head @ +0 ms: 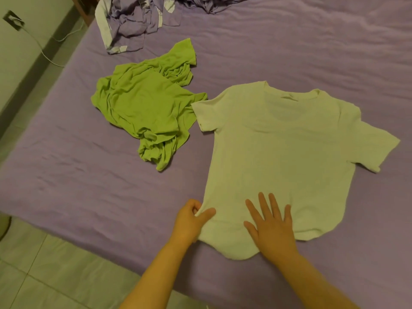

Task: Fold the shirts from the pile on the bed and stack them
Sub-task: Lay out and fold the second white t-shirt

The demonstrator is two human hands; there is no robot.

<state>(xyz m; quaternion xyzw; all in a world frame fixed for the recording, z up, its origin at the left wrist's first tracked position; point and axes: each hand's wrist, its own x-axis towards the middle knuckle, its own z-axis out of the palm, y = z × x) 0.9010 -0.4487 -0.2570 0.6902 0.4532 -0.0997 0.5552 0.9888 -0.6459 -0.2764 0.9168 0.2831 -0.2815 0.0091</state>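
A white T-shirt (283,152) lies spread flat on the purple bed (66,186), collar away from me, both short sleeves out to the sides. My left hand (191,219) pinches the shirt's lower left side edge between thumb and curled fingers. My right hand (272,228) lies flat with spread fingers on the shirt's hem area. A crumpled green shirt (145,108) lies in a heap to the left of the white one, just touching its left sleeve.
A bunched purple and white sheet (138,21) lies at the far end of the bed. The bed's near edge meets a tiled floor (55,268) at lower left. A wall socket (13,20) with a white cable is at the far left.
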